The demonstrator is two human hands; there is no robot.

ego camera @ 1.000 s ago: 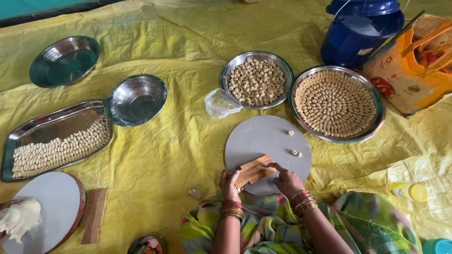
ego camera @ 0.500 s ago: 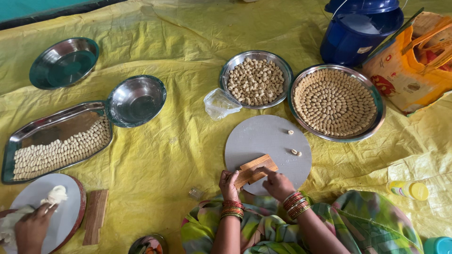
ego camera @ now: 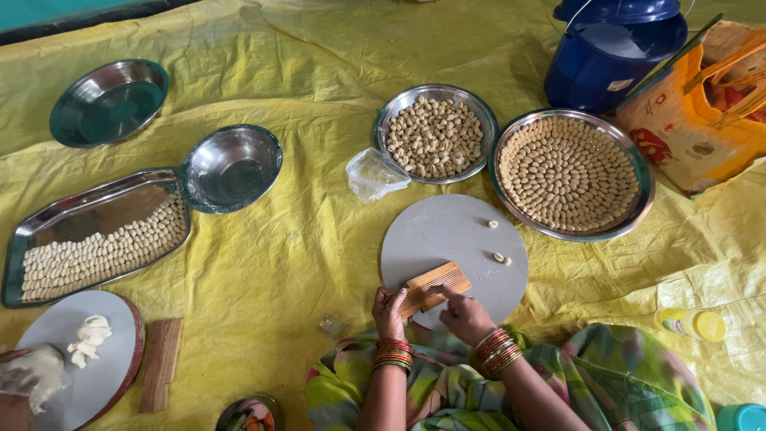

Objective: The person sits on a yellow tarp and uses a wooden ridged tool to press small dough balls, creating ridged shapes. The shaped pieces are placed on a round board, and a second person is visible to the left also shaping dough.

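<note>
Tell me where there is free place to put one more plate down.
Bare yellow sheet lies between the rectangular tray and the round grey board. Crowded beyond the board: two filled round plates almost touch.

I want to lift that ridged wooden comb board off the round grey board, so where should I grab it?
Pinch the comb board across its long plain edges near the free right end, coming from above. It lies flat and tilted, the left hand covers its left end, and the right hand presses its middle.
</note>
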